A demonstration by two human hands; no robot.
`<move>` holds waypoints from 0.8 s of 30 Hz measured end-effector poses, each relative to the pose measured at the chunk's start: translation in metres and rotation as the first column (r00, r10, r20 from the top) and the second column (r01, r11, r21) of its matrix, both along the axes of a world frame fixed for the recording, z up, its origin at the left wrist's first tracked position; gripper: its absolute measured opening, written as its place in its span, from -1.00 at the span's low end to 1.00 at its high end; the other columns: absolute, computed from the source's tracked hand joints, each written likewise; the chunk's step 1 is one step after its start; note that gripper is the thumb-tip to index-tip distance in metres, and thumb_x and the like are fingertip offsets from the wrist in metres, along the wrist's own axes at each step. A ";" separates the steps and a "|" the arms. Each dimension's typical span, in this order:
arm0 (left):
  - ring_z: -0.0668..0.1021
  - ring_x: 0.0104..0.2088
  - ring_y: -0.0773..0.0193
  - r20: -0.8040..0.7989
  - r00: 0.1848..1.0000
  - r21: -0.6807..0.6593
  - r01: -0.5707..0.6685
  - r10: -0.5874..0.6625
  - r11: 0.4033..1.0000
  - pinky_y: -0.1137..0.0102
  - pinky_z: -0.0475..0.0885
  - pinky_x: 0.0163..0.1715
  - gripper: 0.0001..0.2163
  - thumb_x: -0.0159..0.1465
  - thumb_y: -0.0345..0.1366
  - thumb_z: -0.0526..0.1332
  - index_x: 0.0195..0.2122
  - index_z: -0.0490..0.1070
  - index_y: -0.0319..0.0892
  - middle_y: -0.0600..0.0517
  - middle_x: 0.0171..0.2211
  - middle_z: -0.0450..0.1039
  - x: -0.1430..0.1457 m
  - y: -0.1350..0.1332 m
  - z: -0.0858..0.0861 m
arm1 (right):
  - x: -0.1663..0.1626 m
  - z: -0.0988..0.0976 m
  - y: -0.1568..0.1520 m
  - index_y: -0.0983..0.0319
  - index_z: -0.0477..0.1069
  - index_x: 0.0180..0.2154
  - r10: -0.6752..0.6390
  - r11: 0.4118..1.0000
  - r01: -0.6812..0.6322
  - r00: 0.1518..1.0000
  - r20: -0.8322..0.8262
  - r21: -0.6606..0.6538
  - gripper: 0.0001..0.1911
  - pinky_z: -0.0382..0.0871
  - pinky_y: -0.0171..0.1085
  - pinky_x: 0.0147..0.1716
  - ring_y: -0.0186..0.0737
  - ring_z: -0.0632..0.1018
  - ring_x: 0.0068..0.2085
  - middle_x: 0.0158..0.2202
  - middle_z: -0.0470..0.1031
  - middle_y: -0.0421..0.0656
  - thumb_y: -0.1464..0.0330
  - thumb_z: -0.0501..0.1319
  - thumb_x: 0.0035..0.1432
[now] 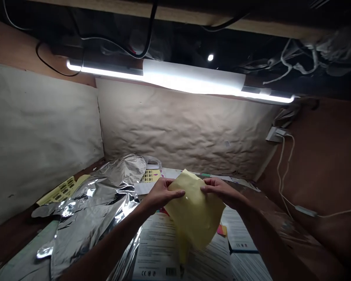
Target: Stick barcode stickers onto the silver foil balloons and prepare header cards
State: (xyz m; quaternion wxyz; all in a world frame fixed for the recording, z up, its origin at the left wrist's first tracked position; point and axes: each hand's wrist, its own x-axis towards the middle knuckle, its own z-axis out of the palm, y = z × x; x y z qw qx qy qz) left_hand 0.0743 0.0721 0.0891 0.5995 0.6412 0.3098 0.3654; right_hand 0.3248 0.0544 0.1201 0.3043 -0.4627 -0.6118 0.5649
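Two forearms (121,232) angle inward, fingers (177,193) pinching a yellow sheet (195,214).

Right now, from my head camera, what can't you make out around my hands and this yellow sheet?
- Head view: fingertips of the left hand and right hand behind the yellow sheet, which hides them.
- Head view: small print on the white packs, too small to read; the picture's bottom edge also cuts off the nearest ones.
- Head view: whatever lies under the silver foil, which covers it.

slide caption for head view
Left hand and right hand hold a yellow sheet above white printed packs, beside crumpled silver foil.
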 end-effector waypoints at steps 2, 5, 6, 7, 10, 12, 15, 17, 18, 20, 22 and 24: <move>0.59 -0.40 0.11 0.048 0.997 -0.053 -0.056 0.058 0.997 0.41 0.40 -0.44 -0.68 -0.01 -0.15 0.44 -0.32 0.60 -0.29 -0.09 -0.37 0.59 0.000 0.008 -0.004 | -0.008 -0.002 0.006 0.30 0.52 -0.20 -0.140 0.970 0.111 0.983 0.123 0.215 -0.58 0.44 -0.23 -0.35 -0.14 0.58 -0.34 -0.30 0.59 -0.08 0.11 0.33 0.01; 0.56 -0.46 0.19 0.114 0.976 -0.115 -0.170 0.183 0.979 0.44 0.37 -0.48 -0.75 -0.01 -0.20 0.41 -0.38 0.59 -0.29 -0.07 -0.42 0.58 0.003 0.018 -0.010 | -0.029 -0.005 0.005 0.20 0.49 -0.09 -0.550 0.606 0.261 0.820 0.159 0.752 -0.66 0.40 -0.06 -0.09 0.00 0.52 -0.09 -0.11 0.55 -0.06 0.26 0.29 0.06; 0.56 -0.45 0.20 0.137 0.965 -0.124 -0.208 0.225 0.970 0.44 0.38 -0.47 -0.75 -0.01 -0.22 0.39 -0.36 0.58 -0.28 -0.06 -0.40 0.58 0.004 0.020 -0.012 | -0.037 -0.007 0.003 0.17 0.49 -0.09 -0.632 0.462 0.246 0.766 0.122 0.852 -0.69 0.37 -0.05 -0.04 0.01 0.49 -0.06 -0.09 0.53 -0.06 0.30 0.27 0.09; 0.57 -0.43 0.20 0.161 0.954 -0.127 -0.235 0.254 0.964 0.43 0.39 -0.45 -0.75 0.00 -0.23 0.38 -0.32 0.58 -0.27 -0.05 -0.37 0.59 0.005 0.022 -0.013 | -0.045 -0.010 0.001 0.17 0.49 -0.10 -0.662 0.380 0.214 0.743 0.103 0.900 -0.74 0.36 -0.05 -0.04 0.00 0.49 -0.06 -0.10 0.53 -0.06 0.32 0.24 0.13; 0.58 -0.37 0.18 0.218 0.935 -0.145 -0.251 0.279 0.957 0.41 0.43 -0.37 -0.70 0.00 -0.25 0.38 -0.24 0.57 -0.25 -0.05 -0.30 0.60 0.008 0.026 -0.019 | -0.068 -0.022 -0.003 0.16 0.50 -0.16 -0.567 0.445 0.126 0.806 0.170 0.887 -0.83 0.42 -0.14 -0.18 -0.08 0.53 -0.20 -0.19 0.54 -0.08 0.34 0.17 0.22; 0.57 -0.41 0.19 0.232 0.933 -0.172 -0.237 0.273 0.956 0.41 0.42 -0.40 -0.72 0.00 -0.24 0.37 -0.28 0.57 -0.27 -0.06 -0.36 0.59 0.010 0.028 -0.023 | -0.078 -0.032 -0.001 0.16 0.50 -0.18 -0.505 0.517 0.111 0.840 0.197 0.849 -0.84 0.42 -0.16 -0.22 -0.10 0.54 -0.22 -0.20 0.54 -0.10 0.36 0.16 0.23; 0.54 -0.49 0.22 0.210 0.940 -0.190 -0.232 0.271 0.954 0.43 0.38 -0.47 -0.80 -0.01 -0.27 0.35 -0.39 0.57 -0.29 -0.03 -0.48 0.55 0.011 0.031 -0.029 | -0.082 -0.041 0.003 0.17 0.52 -0.21 -0.490 0.542 0.145 0.855 0.171 0.828 -0.84 0.41 -0.19 -0.20 -0.11 0.56 -0.20 -0.22 0.55 -0.11 0.39 0.16 0.23; 0.54 -0.49 0.22 0.192 0.945 -0.183 -0.230 0.264 0.956 0.43 0.38 -0.47 -0.82 -0.02 -0.29 0.35 -0.42 0.56 -0.29 -0.02 -0.51 0.53 0.011 0.033 -0.031 | -0.079 -0.043 0.005 0.17 0.53 -0.22 -0.493 0.537 0.165 0.857 0.149 0.827 -0.84 0.41 -0.21 -0.20 -0.14 0.56 -0.20 -0.22 0.56 -0.12 0.40 0.17 0.22; 0.55 -0.49 0.22 0.184 0.949 -0.173 -0.225 0.256 0.959 0.42 0.38 -0.46 -0.82 -0.02 -0.29 0.36 -0.41 0.57 -0.29 -0.02 -0.50 0.54 0.011 0.033 -0.030 | -0.078 -0.043 0.005 0.17 0.54 -0.23 -0.493 0.537 0.172 0.858 0.142 0.825 -0.84 0.41 -0.22 -0.20 -0.15 0.57 -0.20 -0.22 0.56 -0.13 0.40 0.17 0.22; 0.56 -0.47 0.20 0.163 0.958 -0.142 -0.214 0.236 0.966 0.41 0.40 -0.44 -0.78 0.00 -0.26 0.38 -0.37 0.58 -0.30 -0.04 -0.46 0.56 0.012 0.031 -0.029 | -0.074 -0.042 0.005 0.17 0.55 -0.25 -0.494 0.541 0.182 0.859 0.135 0.821 -0.84 0.41 -0.23 -0.21 -0.16 0.57 -0.22 -0.24 0.57 -0.14 0.40 0.18 0.22; 0.56 -0.46 0.19 0.143 0.963 -0.112 -0.213 0.228 0.971 0.41 0.40 -0.43 -0.75 0.01 -0.23 0.39 -0.35 0.59 -0.31 -0.06 -0.43 0.58 0.013 0.029 -0.027 | -0.072 -0.041 0.004 0.17 0.56 -0.26 -0.488 0.543 0.184 0.863 0.130 0.819 -0.85 0.42 -0.24 -0.22 -0.17 0.58 -0.23 -0.25 0.58 -0.14 0.40 0.20 0.22; 0.58 -0.43 0.18 0.161 0.959 -0.106 -0.217 0.233 0.970 0.41 0.42 -0.41 -0.72 0.03 -0.20 0.40 -0.32 0.59 -0.32 -0.07 -0.40 0.59 0.014 0.027 -0.027 | -0.071 -0.041 0.003 0.18 0.57 -0.24 -0.476 0.539 0.184 0.872 0.117 0.822 -0.85 0.44 -0.23 -0.20 -0.17 0.58 -0.21 -0.23 0.58 -0.13 0.41 0.20 0.22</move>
